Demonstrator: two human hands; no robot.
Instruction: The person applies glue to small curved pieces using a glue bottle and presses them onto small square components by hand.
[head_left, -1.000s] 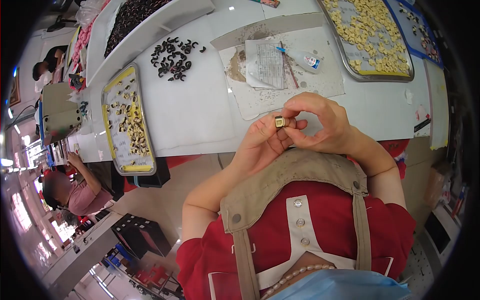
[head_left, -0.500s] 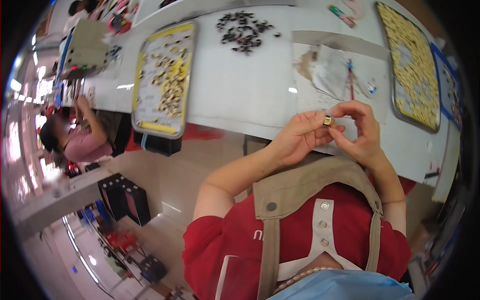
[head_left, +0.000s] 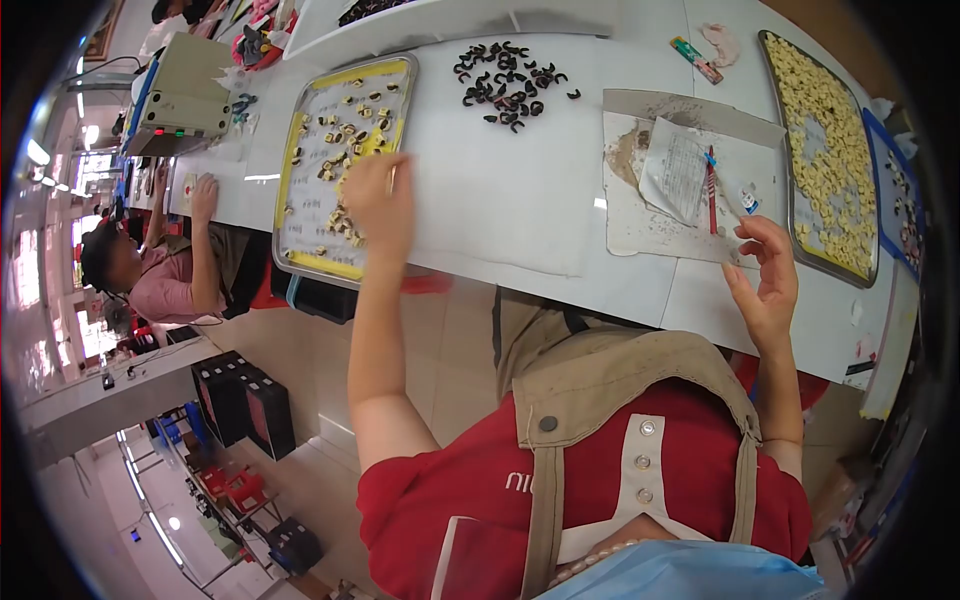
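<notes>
My left hand (head_left: pixel 380 205) is over the right part of a metal tray (head_left: pixel 284 215) with a yellow edge and small cream-and-dark pieces (head_left: pixel 345 135) on white sheets. Its fingers are curled together and partly hidden, so I cannot make out what they hold, if anything. My right hand (head_left: pixel 770 275) is raised over the table's front edge, thumb and fingers apart, with nothing visible between them. It is nearest to a piece of cardboard (head_left: pixel 640 238) carrying a crumpled printed sheet (head_left: pixel 675 170) and a red stick-like tool (head_left: pixel 712 195).
A pile of curved black pieces (head_left: pixel 508 85) lies at the table's back. On the right stands a tray of cream pieces (head_left: pixel 825 150), beside a blue tray (head_left: pixel 880 150). A grey box-shaped device (head_left: pixel 185 95) and a co-worker in pink (head_left: pixel 175 285) are at left.
My hands were together around a small cream-and-dark piece; now they are apart. My left hand has moved left to the tray, my right hand slightly right. The co-worker's arms have shifted.
</notes>
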